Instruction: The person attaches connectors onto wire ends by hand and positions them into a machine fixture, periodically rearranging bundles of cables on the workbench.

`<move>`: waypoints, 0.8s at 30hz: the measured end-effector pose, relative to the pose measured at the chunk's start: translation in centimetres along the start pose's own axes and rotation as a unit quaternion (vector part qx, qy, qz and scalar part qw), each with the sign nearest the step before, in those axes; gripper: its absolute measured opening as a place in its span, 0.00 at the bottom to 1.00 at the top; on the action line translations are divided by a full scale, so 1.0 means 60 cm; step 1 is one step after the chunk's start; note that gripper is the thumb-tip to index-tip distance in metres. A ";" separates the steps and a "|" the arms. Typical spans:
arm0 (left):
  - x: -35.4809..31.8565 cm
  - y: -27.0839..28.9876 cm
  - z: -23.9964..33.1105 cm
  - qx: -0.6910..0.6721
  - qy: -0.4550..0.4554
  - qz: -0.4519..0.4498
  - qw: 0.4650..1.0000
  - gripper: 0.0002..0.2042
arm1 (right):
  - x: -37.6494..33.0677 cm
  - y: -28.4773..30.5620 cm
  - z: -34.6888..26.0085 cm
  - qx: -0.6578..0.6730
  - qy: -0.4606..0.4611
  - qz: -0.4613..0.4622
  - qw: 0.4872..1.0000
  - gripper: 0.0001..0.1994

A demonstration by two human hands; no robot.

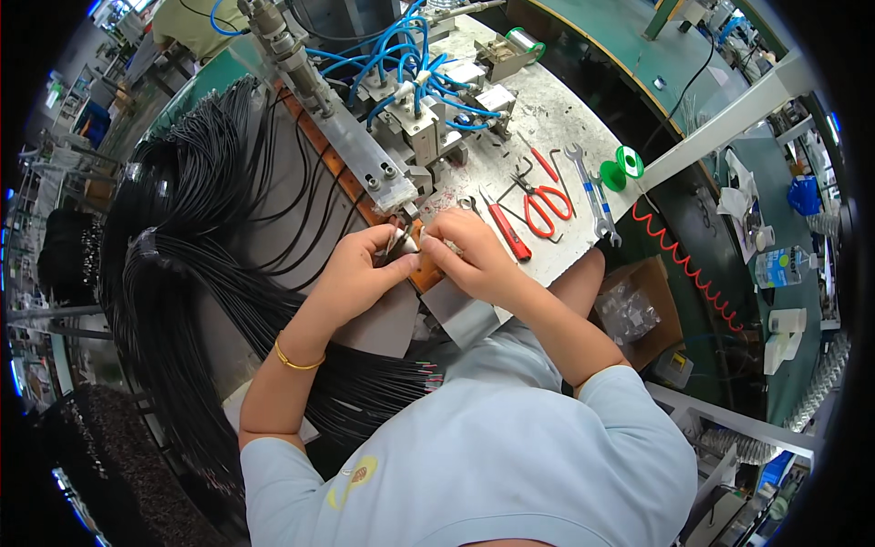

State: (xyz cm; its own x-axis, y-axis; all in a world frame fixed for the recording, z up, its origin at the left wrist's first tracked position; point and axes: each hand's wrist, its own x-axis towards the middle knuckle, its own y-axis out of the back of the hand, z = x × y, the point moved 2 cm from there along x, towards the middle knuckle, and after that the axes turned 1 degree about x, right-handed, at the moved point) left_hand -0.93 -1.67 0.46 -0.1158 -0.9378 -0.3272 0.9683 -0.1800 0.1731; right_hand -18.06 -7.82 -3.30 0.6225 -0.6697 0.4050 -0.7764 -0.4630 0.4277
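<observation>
Both my hands meet at the tip of a metal machine arm, over an orange-brown strip. My left hand is closed, thumb and forefinger pinched on something small and pale beside the tip. My right hand is closed close against it, its fingertips bent toward the same spot; what they hold is too small to make out. Thin black cables run from a big bundle on the left toward the strip. More cable ends with pink and green tips lie by my lap.
Right of the machine lie a red-handled cutter, red-handled pliers, wrenches and hex keys. Blue air tubes top the machine. A green spool stands at the table edge, above a cardboard box with plastic bags.
</observation>
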 end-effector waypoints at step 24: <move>0.008 0.011 -0.033 0.309 -0.109 0.147 0.933 0.10 | 0.005 -0.015 0.081 0.085 -0.114 0.019 0.990 0.11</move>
State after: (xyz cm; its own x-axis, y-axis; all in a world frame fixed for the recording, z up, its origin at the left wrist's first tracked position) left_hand 0.09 -1.63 -1.39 0.0265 -0.9996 0.0045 0.6611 0.0209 0.7500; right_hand -17.65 -10.42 -7.47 0.5698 -0.7925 0.2173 -0.8157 -0.5134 0.2665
